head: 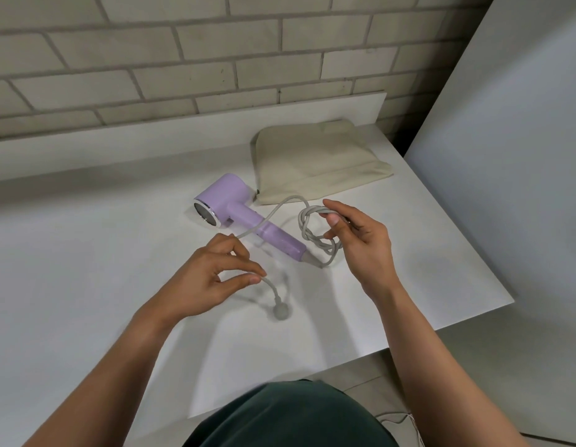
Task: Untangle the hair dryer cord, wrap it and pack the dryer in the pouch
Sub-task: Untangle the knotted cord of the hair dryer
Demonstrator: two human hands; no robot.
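Beside one pouch point(315, 162) are one dryer point(228, 201), one cord point(302, 222).

White table point(86, 285), pale brick wall point(183, 59), grey panel point(506, 156) at right

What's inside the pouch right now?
The inside of the pouch is covered by its fabric. The hair dryer lies outside, in front of it on the table, its cord held by left hand and right hand.

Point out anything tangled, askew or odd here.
The cord is twisted into a knotted bundle held by the right hand beside the hair dryer; one run crosses its handle to the left hand, which pinches it near the plug. Nothing else stands out.
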